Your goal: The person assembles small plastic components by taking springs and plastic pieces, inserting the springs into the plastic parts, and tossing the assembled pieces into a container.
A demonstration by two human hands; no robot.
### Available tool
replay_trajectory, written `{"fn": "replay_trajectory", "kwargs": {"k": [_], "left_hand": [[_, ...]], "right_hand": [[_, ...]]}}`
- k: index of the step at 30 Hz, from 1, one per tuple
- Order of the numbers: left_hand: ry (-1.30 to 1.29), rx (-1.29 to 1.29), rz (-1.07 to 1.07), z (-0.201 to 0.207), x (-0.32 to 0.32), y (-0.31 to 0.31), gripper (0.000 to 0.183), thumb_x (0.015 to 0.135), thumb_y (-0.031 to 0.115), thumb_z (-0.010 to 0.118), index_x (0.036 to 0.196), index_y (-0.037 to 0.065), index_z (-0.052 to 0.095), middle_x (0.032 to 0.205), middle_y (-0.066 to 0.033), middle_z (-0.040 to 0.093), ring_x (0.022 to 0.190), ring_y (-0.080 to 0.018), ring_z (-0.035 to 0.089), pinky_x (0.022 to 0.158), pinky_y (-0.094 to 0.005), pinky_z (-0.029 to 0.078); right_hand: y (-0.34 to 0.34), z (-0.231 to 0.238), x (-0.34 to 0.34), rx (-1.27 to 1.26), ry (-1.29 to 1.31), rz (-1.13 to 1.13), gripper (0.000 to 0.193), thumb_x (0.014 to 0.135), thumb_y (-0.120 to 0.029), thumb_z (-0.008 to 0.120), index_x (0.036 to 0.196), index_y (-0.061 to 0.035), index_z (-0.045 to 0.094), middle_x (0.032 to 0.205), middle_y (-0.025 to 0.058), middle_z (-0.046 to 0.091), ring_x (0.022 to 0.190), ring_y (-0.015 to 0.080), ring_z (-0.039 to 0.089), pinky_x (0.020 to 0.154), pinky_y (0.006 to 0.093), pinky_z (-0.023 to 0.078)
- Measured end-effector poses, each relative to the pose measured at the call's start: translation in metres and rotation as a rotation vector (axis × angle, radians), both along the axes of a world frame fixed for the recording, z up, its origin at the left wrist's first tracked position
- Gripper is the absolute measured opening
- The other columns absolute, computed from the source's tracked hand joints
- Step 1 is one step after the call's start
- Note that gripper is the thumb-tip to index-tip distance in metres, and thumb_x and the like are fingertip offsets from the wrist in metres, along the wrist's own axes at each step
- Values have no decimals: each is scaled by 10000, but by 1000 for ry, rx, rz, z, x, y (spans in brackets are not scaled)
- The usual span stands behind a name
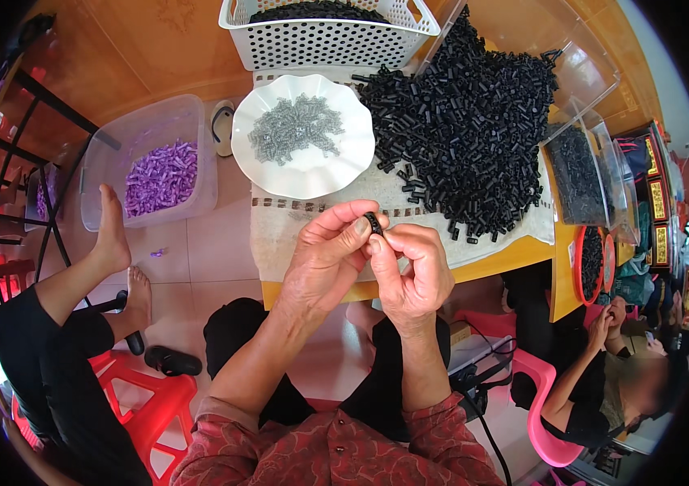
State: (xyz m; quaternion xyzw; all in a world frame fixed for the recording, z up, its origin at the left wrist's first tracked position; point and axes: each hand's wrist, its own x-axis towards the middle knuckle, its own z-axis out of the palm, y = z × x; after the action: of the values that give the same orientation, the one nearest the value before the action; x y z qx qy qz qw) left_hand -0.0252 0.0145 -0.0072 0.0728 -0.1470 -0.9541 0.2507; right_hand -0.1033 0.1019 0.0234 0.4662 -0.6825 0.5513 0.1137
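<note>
The left hand (330, 249) pinches a small black piece (373, 223) between thumb and forefinger, the gap narrowed to the piece itself, the other fingers curled in behind. The right hand (416, 271) comes in from the other side, thumb and forefinger nearly together just by the lower end of the piece; whether they grip it, or something tiny beside it, I cannot tell.

The step in hand looks like close fingertip work on this one piece, held above the near side of the bench (565, 285). The next move seems to call for a steady left pinch and a small, well-aimed push or turn from the right fingertips.

Under and beyond the hands lies a pale cloth (280, 243). Just past the left hand, a white plate (304, 183) holds clear pieces (292, 130); to its right spreads a large pile (462, 130) of black ones. Farther back stands a white basket (320, 53) with more black inside. Off to the left, on the floor, is a tub (208, 162) of purple pieces (162, 176).
</note>
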Motion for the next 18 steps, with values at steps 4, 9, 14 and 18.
{"fn": "replay_trajectory", "kwargs": {"k": [4, 9, 14, 18], "left_hand": [[-25, -2, 6, -2, 0, -1, 211, 943, 36, 575, 1144, 21, 638, 1043, -104, 667, 910, -150, 610, 834, -299, 505], [-25, -42, 2, -3, 1, -2, 209, 944, 35, 573, 1142, 17, 637, 1034, -102, 668, 889, -148, 614, 815, -295, 507], [-11, -72, 3, -2, 1, -1, 210, 949, 35, 566, 1146, 16, 635, 1038, -102, 668, 882, -148, 614, 799, -297, 505], [-31, -100, 13, -2, 2, -2, 210, 954, 39, 560, 1149, 14, 633, 1033, -105, 669, 882, -153, 614, 791, -305, 502]], "right_hand": [[-1, -2, 1, 5, -15, 11, 177, 785, 10, 754, 896, -16, 619, 858, 102, 658, 613, 139, 614, 501, 245, 500], [0, 1, 2, 29, -25, 6, 170, 789, 17, 748, 897, -13, 620, 854, 106, 657, 625, 146, 627, 512, 248, 517], [2, 2, 0, 34, -29, 18, 168, 790, 19, 746, 897, -8, 620, 855, 112, 658, 635, 157, 634, 519, 254, 522], [4, -4, -1, 13, -69, 55, 167, 790, 18, 748, 895, -9, 620, 846, 115, 660, 650, 167, 637, 516, 257, 516]]}}
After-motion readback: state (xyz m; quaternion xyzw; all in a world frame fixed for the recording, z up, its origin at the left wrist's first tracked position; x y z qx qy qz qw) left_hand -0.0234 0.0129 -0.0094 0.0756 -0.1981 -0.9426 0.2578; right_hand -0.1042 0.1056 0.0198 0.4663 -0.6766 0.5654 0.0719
